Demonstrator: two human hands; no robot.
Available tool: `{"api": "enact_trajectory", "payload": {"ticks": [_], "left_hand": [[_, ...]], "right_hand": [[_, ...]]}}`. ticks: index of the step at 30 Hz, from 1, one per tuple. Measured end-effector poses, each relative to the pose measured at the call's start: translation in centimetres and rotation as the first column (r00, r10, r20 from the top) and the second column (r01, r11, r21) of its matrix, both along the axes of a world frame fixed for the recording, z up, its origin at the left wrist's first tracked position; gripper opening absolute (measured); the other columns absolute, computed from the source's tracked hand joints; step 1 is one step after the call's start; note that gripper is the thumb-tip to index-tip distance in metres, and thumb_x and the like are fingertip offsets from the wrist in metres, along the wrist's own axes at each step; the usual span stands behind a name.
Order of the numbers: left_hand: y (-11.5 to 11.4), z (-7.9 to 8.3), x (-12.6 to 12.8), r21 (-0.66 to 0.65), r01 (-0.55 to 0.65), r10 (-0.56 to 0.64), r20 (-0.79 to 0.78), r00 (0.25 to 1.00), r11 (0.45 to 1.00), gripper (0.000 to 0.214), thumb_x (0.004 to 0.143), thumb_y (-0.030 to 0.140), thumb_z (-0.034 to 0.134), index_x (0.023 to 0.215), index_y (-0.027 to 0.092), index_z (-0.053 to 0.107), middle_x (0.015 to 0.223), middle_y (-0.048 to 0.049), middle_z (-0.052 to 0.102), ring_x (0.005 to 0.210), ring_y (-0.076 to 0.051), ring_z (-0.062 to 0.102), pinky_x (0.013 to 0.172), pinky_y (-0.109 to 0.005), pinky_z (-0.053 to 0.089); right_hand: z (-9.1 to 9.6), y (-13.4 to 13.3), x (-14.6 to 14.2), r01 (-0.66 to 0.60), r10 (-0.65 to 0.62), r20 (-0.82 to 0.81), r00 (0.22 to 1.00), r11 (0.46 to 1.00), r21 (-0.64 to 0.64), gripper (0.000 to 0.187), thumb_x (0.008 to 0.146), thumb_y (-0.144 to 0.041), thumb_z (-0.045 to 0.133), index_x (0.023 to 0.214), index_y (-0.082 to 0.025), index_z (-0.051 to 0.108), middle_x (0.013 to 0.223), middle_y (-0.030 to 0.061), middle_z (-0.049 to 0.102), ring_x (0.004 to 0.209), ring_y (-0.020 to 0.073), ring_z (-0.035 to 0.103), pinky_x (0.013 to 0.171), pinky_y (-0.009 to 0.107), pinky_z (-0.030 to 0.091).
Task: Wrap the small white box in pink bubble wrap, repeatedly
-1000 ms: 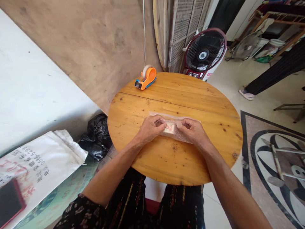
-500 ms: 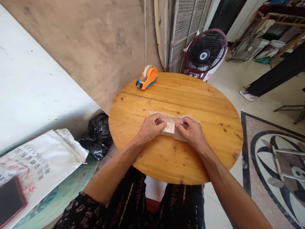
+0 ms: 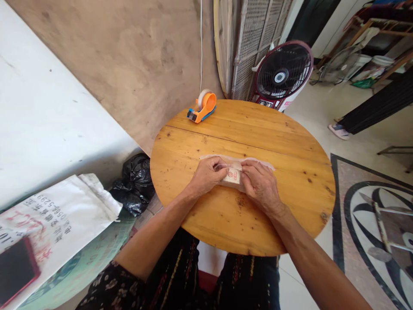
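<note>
A small pale box with a red print (image 3: 233, 176) lies on a sheet of clear bubble wrap (image 3: 267, 165) in the middle of the round wooden table (image 3: 290, 146). My left hand (image 3: 206, 175) pinches the wrap against the box's left end, fingers curled. My right hand (image 3: 260, 185) presses the wrap over the box's right end, fingers bent and closed on it. The box shows only between the two hands. An orange tape dispenser (image 3: 202, 107) stands at the table's far left edge, well away from both hands.
A red-rimmed floor fan (image 3: 282, 75) stands behind the table beside lattice panels (image 3: 251, 38). A black plastic bag (image 3: 135, 184) and a white printed sack (image 3: 54, 224) lie at the left. Another person's foot (image 3: 338, 130) shows at the right on the patterned floor.
My right hand has slid left over the wrap, folding it closer around the box. The view has shifted slightly right.
</note>
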State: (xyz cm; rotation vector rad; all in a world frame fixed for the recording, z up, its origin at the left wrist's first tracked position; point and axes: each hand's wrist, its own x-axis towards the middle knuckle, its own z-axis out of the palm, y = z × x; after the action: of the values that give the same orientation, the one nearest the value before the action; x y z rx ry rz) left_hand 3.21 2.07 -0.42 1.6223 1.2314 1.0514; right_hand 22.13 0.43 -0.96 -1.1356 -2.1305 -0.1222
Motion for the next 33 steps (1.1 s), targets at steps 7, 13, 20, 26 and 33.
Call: {"api": "enact_trajectory", "payload": {"ticks": [7,13,20,26,33], "left_hand": [[0.0,0.2,0.0,0.015,-0.007,0.007,-0.011,1.0,1.0,0.009,0.071,0.019,0.055,0.064,0.015,0.053,0.062,0.005,0.047,0.06,-0.008,0.041,0.057,-0.02,0.032],[0.3,-0.2,0.0,0.027,-0.03,0.031,-0.044,0.999,0.999,0.014,0.071,0.021,0.056,0.06,0.016,0.051,0.06,0.0052,0.045,0.058,-0.008,0.039,0.057,-0.021,0.033],[0.3,-0.4,-0.6,-0.003,-0.012,0.012,0.021,1.0,1.0,0.01,0.073,0.024,0.056,0.071,0.014,0.059,0.066,0.0027,0.054,0.062,-0.009,0.046,0.058,-0.02,0.037],[0.6,-0.1,-3.3,0.018,-0.02,0.023,-0.154,0.988,1.0,0.018,0.075,0.025,0.055,0.088,0.014,0.063,0.073,0.0015,0.059,0.066,-0.01,0.051,0.061,-0.021,0.039],[0.1,0.8,-4.9,0.053,-0.077,0.092,-0.409,0.908,0.996,0.022,0.077,0.034,0.057,0.087,0.015,0.063,0.066,0.0025,0.052,0.061,-0.011,0.045,0.057,-0.022,0.033]], "right_hand": [[0.4,-0.3,-0.2,-0.066,0.059,0.082,0.995,0.994,0.087,0.011,0.084,-0.018,0.06,0.091,-0.023,0.066,0.096,0.0039,0.071,0.093,0.0212,0.062,0.078,0.033,0.045],[0.4,-0.6,-0.5,-0.103,0.093,0.205,0.974,0.994,0.036,0.019,0.087,-0.025,0.057,0.103,-0.021,0.066,0.107,0.0052,0.07,0.095,0.0206,0.063,0.077,0.032,0.047],[0.0,-0.6,-0.5,-0.092,0.098,0.195,0.976,0.995,-0.038,0.022,0.091,-0.027,0.052,0.107,-0.021,0.065,0.115,0.0053,0.069,0.093,0.0191,0.066,0.076,0.03,0.049],[0.1,-0.6,-0.5,-0.091,0.102,0.19,0.976,0.994,-0.065,0.022,0.091,-0.028,0.051,0.106,-0.022,0.067,0.113,0.0056,0.069,0.095,0.0208,0.065,0.078,0.032,0.047],[-0.1,-0.5,-0.3,-0.092,0.099,0.182,0.978,0.995,-0.05,0.021,0.09,-0.029,0.053,0.103,-0.023,0.068,0.113,0.005,0.07,0.093,0.021,0.064,0.077,0.033,0.044]]}}
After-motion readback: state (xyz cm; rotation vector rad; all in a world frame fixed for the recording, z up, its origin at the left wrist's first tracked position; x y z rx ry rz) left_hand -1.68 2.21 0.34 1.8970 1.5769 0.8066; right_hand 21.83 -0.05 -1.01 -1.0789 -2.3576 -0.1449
